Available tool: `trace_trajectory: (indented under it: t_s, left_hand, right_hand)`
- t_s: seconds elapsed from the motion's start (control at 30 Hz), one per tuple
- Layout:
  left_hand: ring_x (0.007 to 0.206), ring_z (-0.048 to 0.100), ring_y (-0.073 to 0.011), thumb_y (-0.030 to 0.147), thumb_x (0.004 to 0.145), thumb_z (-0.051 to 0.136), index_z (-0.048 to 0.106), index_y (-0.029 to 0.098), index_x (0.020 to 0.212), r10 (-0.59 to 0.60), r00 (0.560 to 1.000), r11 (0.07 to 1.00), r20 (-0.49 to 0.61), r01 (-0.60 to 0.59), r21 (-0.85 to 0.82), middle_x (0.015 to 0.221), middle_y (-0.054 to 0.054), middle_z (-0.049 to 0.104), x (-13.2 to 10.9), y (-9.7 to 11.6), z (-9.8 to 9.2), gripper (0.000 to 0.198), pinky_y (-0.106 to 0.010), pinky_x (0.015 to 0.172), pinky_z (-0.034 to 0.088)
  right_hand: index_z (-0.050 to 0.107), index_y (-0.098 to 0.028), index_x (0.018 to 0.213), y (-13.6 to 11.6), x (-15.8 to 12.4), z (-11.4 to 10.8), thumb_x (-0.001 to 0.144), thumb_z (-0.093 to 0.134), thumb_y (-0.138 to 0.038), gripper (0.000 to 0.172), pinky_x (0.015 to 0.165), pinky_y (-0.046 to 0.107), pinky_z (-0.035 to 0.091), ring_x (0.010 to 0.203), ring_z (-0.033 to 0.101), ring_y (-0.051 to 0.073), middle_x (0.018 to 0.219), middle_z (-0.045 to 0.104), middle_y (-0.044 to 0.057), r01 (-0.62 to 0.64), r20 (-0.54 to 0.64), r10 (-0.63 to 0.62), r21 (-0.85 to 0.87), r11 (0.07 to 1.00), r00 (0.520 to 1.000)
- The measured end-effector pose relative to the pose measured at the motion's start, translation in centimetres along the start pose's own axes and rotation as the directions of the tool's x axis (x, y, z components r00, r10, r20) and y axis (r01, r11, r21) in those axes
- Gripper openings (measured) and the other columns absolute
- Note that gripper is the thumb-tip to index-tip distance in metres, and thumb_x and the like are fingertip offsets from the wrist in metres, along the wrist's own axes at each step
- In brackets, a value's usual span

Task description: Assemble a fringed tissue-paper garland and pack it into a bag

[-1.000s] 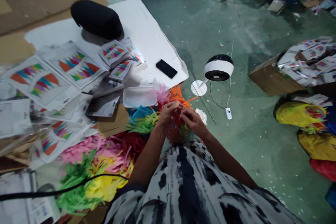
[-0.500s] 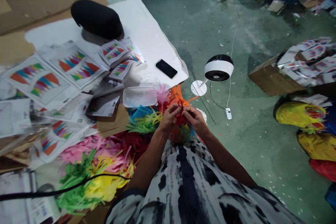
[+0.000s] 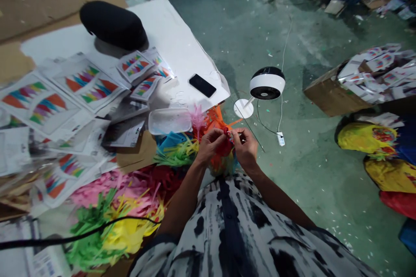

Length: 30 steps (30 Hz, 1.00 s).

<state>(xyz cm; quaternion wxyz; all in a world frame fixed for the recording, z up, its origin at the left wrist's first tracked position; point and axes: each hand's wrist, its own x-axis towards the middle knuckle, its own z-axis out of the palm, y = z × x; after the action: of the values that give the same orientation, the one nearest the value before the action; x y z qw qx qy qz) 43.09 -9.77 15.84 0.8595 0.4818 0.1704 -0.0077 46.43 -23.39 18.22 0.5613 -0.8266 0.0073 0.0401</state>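
In front of my body a red paper tassel (image 3: 223, 148) hangs between my two hands. My left hand (image 3: 208, 144) is closed in a pinch at its top. My right hand (image 3: 246, 147) is closed too, finger and thumb pressed together beside the tassel's top, where a thin pale bit shows; what exactly it grips is too small to tell. Orange paper strips (image 3: 214, 119) and a pink tassel (image 3: 197, 117) lie just beyond my left hand. Blue paper (image 3: 172, 139) and green fringed strips (image 3: 177, 152) are to its left.
A clear plastic tray (image 3: 170, 121), a phone (image 3: 202, 85), a black case (image 3: 113, 25) and printed packets (image 3: 92, 82) are on the white table (image 3: 169, 21). A fan (image 3: 267, 83) with cables stands on the floor. An open carton (image 3: 334, 95) of packets is at right.
My right hand has turned and moved slightly right and down, its fingers now curled more. The red loop that stood up between my fingers is now bunched at the tassel's top.
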Motion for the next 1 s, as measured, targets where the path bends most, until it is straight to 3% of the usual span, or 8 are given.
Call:
trace_trajectory:
  t_s: [0.23,0.47,0.6,0.7,0.8,1.0]
  left_hand:
    - [0.076,0.067,-0.0147,0.047,0.072,0.092,0.075,0.019,0.083,0.094,0.995,0.990,-0.017,-0.092,0.105,0.083,-0.002,0.074,0.3,-0.2,0.3,0.035,-0.029,0.078,0.053]
    - [0.079,0.066,-0.0159,0.047,0.074,0.090,0.076,0.019,0.084,0.194,0.981,0.951,-0.009,-0.186,0.246,0.084,-0.003,0.072,0.6,-0.1,-0.1,0.033,-0.029,0.079,0.052]
    - [0.080,0.066,-0.0170,0.045,0.076,0.089,0.076,0.018,0.084,0.180,0.982,0.930,0.059,-0.189,0.315,0.085,-0.004,0.073,0.7,0.3,-0.5,0.031,-0.030,0.080,0.051]
    - [0.083,0.067,-0.0181,0.045,0.081,0.084,0.075,0.019,0.088,0.171,0.979,0.922,0.108,-0.197,0.332,0.087,-0.004,0.073,0.7,0.8,-0.6,0.029,-0.030,0.081,0.052]
    - [0.085,0.067,-0.0184,0.044,0.089,0.077,0.074,0.020,0.091,0.214,0.969,0.896,0.124,-0.245,0.370,0.090,-0.004,0.071,0.6,1.1,-0.3,0.025,-0.030,0.083,0.051]
    - [0.079,0.061,-0.0186,0.042,0.099,0.062,0.072,0.022,0.092,0.338,0.935,0.759,0.106,-0.337,0.556,0.087,-0.004,0.069,0.4,1.6,0.3,0.023,-0.030,0.078,0.045]
  right_hand:
    - [0.074,-0.024,0.090,0.4,-0.1,-0.1,0.095,0.067,-0.051,0.029,0.061,0.029,0.043,0.063,0.055,0.016,0.078,0.070,0.001,0.092,-0.024,-0.094,-0.095,0.991,0.995]
    - [0.073,-0.021,0.096,0.8,0.5,-0.1,0.085,0.077,-0.055,0.036,0.065,0.028,0.049,0.068,0.060,0.015,0.084,0.072,0.002,-0.102,0.097,0.083,0.209,0.973,0.992]
    - [0.072,-0.020,0.092,0.7,1.0,-0.5,0.081,0.080,-0.055,0.038,0.071,0.029,0.052,0.075,0.065,0.017,0.085,0.072,0.003,-0.146,0.197,0.090,0.290,0.946,0.976]
    - [0.070,-0.020,0.081,0.5,1.0,-0.9,0.083,0.078,-0.056,0.037,0.070,0.029,0.051,0.073,0.063,0.016,0.082,0.070,0.003,-0.119,0.191,0.071,0.253,0.960,0.979]
    - [0.070,-0.020,0.083,0.4,0.8,-0.9,0.084,0.077,-0.057,0.038,0.064,0.028,0.049,0.068,0.060,0.015,0.080,0.069,0.002,-0.128,0.180,0.086,0.240,0.962,0.980]
    - [0.070,-0.020,0.087,0.6,0.7,-1.0,0.084,0.076,-0.058,0.038,0.059,0.028,0.047,0.063,0.057,0.014,0.078,0.067,0.002,-0.138,0.234,0.080,0.239,0.961,0.969]
